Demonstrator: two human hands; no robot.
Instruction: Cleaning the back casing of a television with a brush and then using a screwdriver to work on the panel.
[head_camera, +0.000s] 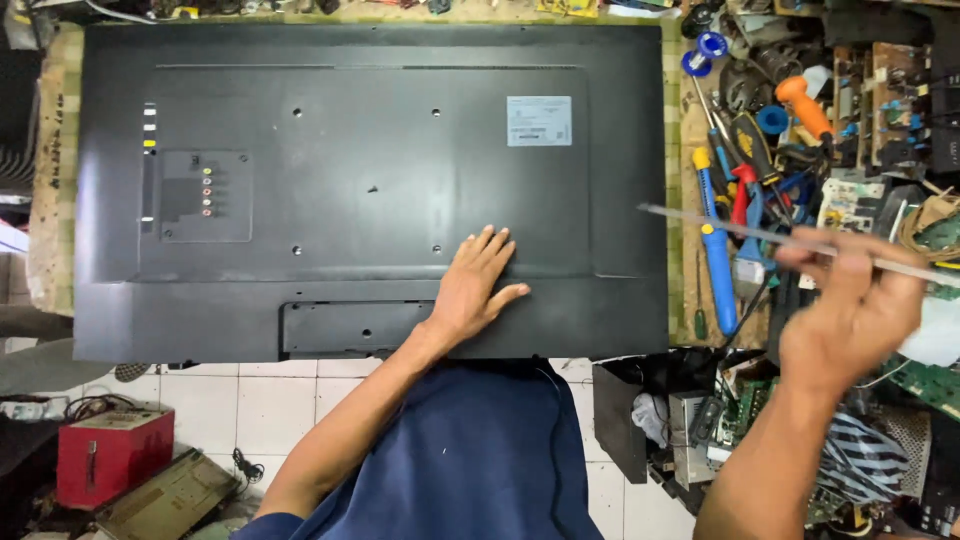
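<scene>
On the bench: a TV (370, 190) lies face down, its black back panel up, filling most of the padded worktop (52, 150).
TV look: matte black plastic, wide and flat; a white sticker (539, 121) sits upper right of centre, a recessed port panel (206, 196) with small coloured sockets sits at the left, and four screw holes mark out a square around the middle.
TV lower edge: a shallow rectangular recess (355, 328) sits near the person's body, just left of the left wrist.
Left hand (478, 285): flat on the panel, palm down, fingers spread and straight, thumb out to the right; it grips nothing and simply presses on the TV near the lower middle.
Left arm: bare, reaching up and forward from the lower left across a blue garment (470, 450).
Right hand (850, 315): raised off to the right of the TV, above the tool clutter, back of the hand toward the camera, fingers curled closed.
Strip (760, 235): a long, thin, pale flat strip, pinched in the right fingers; it slants up and left, its free tip reaching just over the TV's right edge, and its other end runs past the hand to the right.
Strip and TV: whether the tip touches the panel cannot be told.
Right of the TV: screwdrivers (716, 265), pliers and circuit boards lie heaped.
Floor: white tiles (250, 400), with a red box (112, 452) at the lower left.
</scene>
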